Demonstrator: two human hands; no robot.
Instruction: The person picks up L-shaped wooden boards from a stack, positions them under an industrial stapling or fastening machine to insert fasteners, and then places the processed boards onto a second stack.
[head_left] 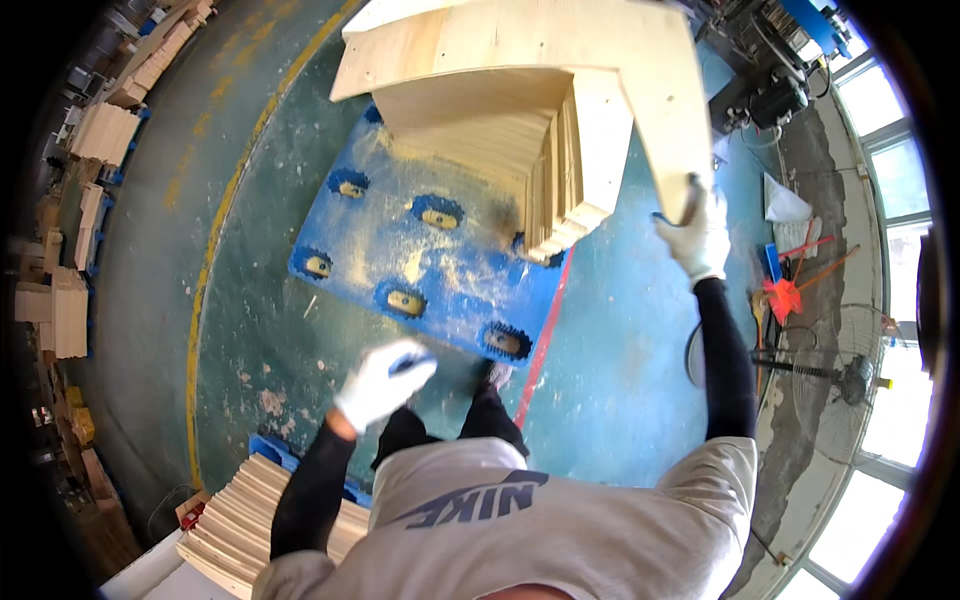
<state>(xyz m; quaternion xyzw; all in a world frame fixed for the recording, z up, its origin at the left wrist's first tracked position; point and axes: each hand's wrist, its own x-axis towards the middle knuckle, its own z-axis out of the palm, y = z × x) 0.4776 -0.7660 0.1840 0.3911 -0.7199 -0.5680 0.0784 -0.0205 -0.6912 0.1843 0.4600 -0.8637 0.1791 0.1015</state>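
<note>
A large curved plywood panel (pixel 530 40) lies across the top of a stack of similar plywood pieces (pixel 585 150). Its narrow right arm reaches toward me, and my right hand (pixel 692 235), in a white glove with dark fingertips, grips that end between thumb and fingers. Under the stack is a blue plastic pallet (pixel 350 230), dusted with sawdust and pierced by several oval holes. My left hand (pixel 385 382), gloved the same way, hangs in front of my body near the pallet's close edge. Its fingers are curled in, with nothing visible in them.
Behind my left arm stands another stack of plywood pieces (pixel 235 525). More wood stacks (pixel 105 135) line the far left beyond a yellow floor line (pixel 205 290). At right are a standing fan (pixel 850 380), a red dustpan (pixel 785 298) and a machine (pixel 775 95).
</note>
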